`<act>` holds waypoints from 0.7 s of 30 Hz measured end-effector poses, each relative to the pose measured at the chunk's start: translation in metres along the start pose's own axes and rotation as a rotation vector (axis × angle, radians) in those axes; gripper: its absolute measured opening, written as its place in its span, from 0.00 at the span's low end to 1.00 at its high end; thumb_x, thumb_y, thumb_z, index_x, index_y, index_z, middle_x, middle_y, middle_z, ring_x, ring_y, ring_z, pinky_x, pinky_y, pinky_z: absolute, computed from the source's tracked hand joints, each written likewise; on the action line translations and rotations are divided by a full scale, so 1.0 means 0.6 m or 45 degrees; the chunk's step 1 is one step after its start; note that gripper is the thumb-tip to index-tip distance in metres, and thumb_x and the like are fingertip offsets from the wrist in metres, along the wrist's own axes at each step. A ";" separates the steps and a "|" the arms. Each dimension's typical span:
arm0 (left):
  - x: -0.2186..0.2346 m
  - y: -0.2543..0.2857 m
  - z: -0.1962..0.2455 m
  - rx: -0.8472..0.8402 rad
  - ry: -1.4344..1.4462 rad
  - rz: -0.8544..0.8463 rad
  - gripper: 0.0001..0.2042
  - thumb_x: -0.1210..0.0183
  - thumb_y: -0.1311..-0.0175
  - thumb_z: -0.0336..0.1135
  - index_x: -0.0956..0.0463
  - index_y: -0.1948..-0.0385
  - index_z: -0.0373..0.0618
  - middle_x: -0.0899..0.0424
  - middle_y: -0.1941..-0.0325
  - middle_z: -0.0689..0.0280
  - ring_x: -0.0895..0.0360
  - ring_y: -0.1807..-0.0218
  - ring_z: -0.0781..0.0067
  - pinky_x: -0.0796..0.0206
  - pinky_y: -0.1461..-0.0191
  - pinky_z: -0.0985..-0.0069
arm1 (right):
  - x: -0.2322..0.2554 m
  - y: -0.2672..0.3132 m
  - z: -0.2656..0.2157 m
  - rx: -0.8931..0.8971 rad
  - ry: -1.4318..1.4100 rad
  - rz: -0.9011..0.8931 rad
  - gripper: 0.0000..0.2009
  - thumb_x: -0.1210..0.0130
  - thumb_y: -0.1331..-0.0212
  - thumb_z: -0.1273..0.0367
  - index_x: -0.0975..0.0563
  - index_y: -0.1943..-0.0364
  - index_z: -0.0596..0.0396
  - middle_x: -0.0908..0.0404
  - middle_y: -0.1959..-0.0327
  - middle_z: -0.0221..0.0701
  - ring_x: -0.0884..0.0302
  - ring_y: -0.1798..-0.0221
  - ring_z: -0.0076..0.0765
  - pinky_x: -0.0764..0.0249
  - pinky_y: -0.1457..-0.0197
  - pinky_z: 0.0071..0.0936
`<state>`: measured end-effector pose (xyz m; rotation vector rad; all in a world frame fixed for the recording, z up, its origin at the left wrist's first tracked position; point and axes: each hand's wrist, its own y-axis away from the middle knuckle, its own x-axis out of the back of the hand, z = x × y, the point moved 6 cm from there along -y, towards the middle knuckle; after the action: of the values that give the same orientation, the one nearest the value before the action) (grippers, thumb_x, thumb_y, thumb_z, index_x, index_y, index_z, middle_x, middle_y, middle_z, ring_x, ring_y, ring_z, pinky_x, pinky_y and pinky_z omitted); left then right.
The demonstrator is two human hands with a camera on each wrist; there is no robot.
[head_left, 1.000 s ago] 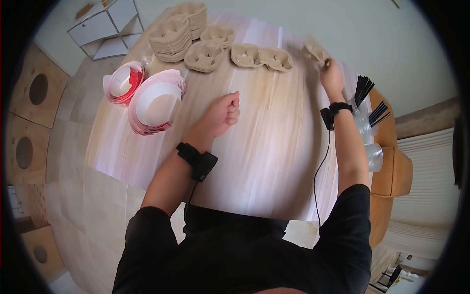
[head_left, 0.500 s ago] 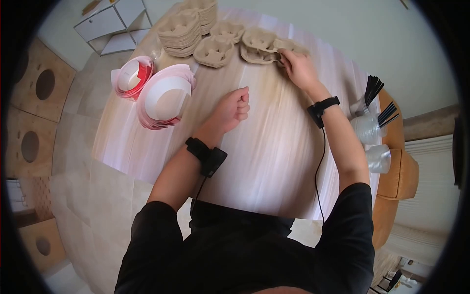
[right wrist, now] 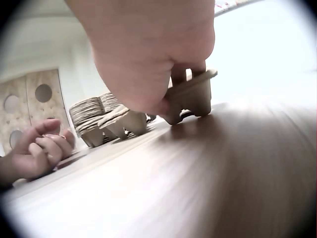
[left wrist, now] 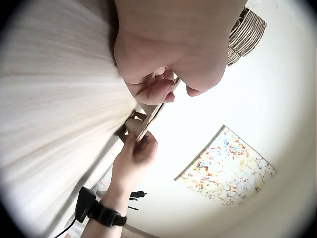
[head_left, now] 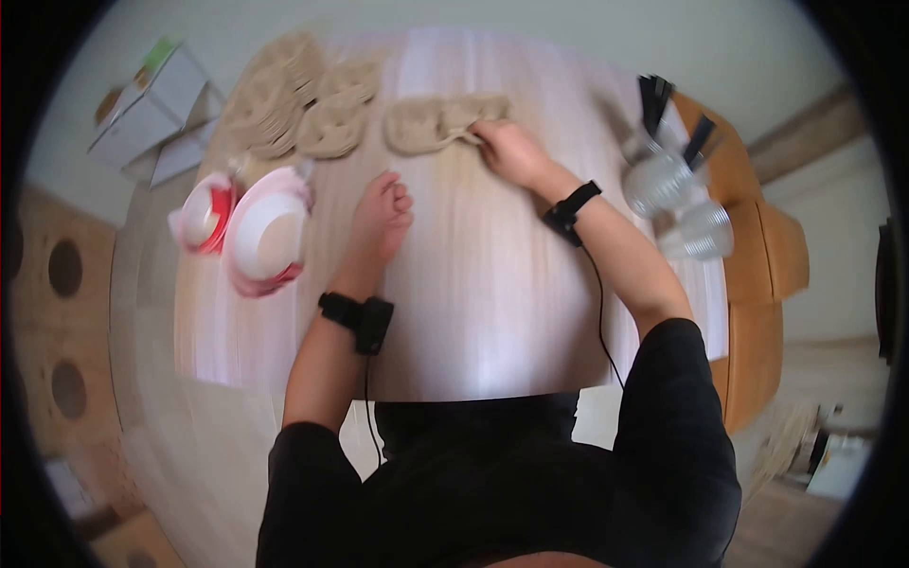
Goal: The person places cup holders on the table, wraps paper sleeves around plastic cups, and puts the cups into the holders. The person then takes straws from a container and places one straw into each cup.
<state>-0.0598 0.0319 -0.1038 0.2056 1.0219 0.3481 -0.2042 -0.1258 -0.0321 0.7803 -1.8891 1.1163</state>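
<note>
A brown pulp cup carrier (head_left: 414, 126) lies near the table's far side. My right hand (head_left: 514, 154) pinches its near edge between thumb and fingers. In the right wrist view the carrier (right wrist: 195, 99) hangs below that hand, close to the tabletop. Left of it, my left hand (head_left: 382, 216) rests over the table with fingers loosely curled and nothing in them; the right wrist view shows the same hand (right wrist: 42, 151). Whether one carrier or two nested ones are under my right hand is too blurred to tell.
Stacked carriers (head_left: 270, 109) and lower piles (head_left: 331, 130) stand at the far left. Pink-and-white paper bowls (head_left: 270, 232) and smaller red-edged ones (head_left: 206, 216) sit at left. Clear cups (head_left: 658, 185) with black straws (head_left: 653, 104) stand along the right edge.
My right hand has brought a carrier from the far right onto the one on the table, and keeps its grip there. My left hand remains loosely curled. The head view has turned.
</note>
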 end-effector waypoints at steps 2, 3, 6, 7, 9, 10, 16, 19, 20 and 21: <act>-0.007 0.004 -0.005 -0.009 -0.077 -0.020 0.07 0.51 0.31 0.39 0.30 0.70 0.51 0.35 0.79 0.75 0.41 0.79 0.85 0.55 0.83 0.88 | 0.034 0.038 -0.030 -0.055 -0.056 0.034 0.12 0.50 0.52 0.79 0.23 0.61 0.58 0.20 0.65 0.46 0.24 0.59 0.56 0.28 0.57 0.46; -0.009 0.006 -0.004 -0.068 -0.123 0.001 0.06 0.50 0.31 0.38 0.30 0.69 0.51 0.33 0.77 0.75 0.39 0.78 0.85 0.54 0.83 0.89 | 0.048 0.060 -0.051 -0.053 -0.144 0.040 0.12 0.51 0.54 0.80 0.23 0.63 0.59 0.20 0.66 0.46 0.24 0.60 0.56 0.28 0.57 0.46; -0.023 0.012 -0.007 -0.154 -0.337 0.007 0.05 0.50 0.32 0.37 0.30 0.69 0.51 0.32 0.76 0.75 0.39 0.78 0.87 0.53 0.83 0.89 | 0.058 0.119 -0.082 -0.111 -0.265 -0.069 0.11 0.48 0.53 0.79 0.22 0.64 0.59 0.20 0.64 0.47 0.24 0.58 0.55 0.28 0.57 0.46; -0.019 0.008 -0.010 -0.150 -0.350 0.004 0.05 0.50 0.32 0.37 0.30 0.69 0.51 0.32 0.76 0.75 0.39 0.78 0.87 0.53 0.83 0.89 | 0.067 0.137 -0.092 -0.117 -0.269 -0.058 0.11 0.48 0.53 0.79 0.22 0.64 0.59 0.20 0.64 0.47 0.24 0.58 0.55 0.28 0.57 0.46; -0.005 0.002 -0.013 -0.111 -0.596 -0.204 0.04 0.49 0.32 0.36 0.31 0.68 0.51 0.31 0.76 0.75 0.38 0.77 0.87 0.53 0.83 0.88 | 0.083 0.165 -0.111 -0.150 -0.359 -0.095 0.10 0.43 0.51 0.76 0.21 0.62 0.59 0.20 0.61 0.45 0.23 0.57 0.52 0.28 0.54 0.40; 0.009 0.000 -0.007 -0.146 -0.613 -0.164 0.04 0.49 0.32 0.36 0.31 0.68 0.51 0.31 0.76 0.75 0.38 0.77 0.87 0.53 0.83 0.88 | 0.103 0.174 -0.121 -0.200 -0.534 -0.057 0.10 0.42 0.48 0.75 0.22 0.60 0.60 0.19 0.59 0.40 0.22 0.57 0.43 0.27 0.54 0.35; -0.010 0.016 0.006 -0.211 -0.245 -0.181 0.02 0.48 0.35 0.32 0.31 0.67 0.47 0.27 0.74 0.72 0.34 0.76 0.82 0.44 0.78 0.85 | 0.124 0.263 -0.023 -0.646 -1.967 0.409 0.12 0.51 0.33 0.69 0.28 0.49 0.61 0.21 0.52 0.38 0.22 0.49 0.34 0.26 0.43 0.28; -0.010 0.015 0.041 -0.383 -0.016 -0.079 0.03 0.48 0.35 0.31 0.32 0.68 0.45 0.27 0.74 0.68 0.24 0.65 0.70 0.31 0.67 0.81 | 0.097 0.297 0.015 -0.589 -2.320 0.445 0.13 0.54 0.32 0.69 0.30 0.48 0.60 0.22 0.51 0.39 0.22 0.49 0.36 0.25 0.45 0.30; -0.027 0.015 0.054 -0.401 -0.027 -0.078 0.03 0.48 0.35 0.31 0.32 0.68 0.45 0.27 0.74 0.68 0.24 0.65 0.70 0.31 0.67 0.81 | 0.083 0.304 0.023 -0.641 -2.396 0.402 0.13 0.55 0.31 0.69 0.30 0.47 0.60 0.22 0.51 0.39 0.21 0.50 0.36 0.24 0.46 0.31; -0.040 0.015 0.075 -0.483 0.026 -0.012 0.03 0.48 0.35 0.30 0.32 0.68 0.43 0.27 0.73 0.67 0.23 0.63 0.67 0.29 0.65 0.79 | 0.068 0.312 0.029 -0.704 -2.476 0.357 0.13 0.55 0.31 0.69 0.30 0.47 0.60 0.22 0.52 0.39 0.21 0.51 0.36 0.23 0.47 0.31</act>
<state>-0.0340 0.0311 -0.0586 -0.1447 0.9578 0.5281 -0.3809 -0.0668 -0.0795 1.4395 -3.5927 -0.6162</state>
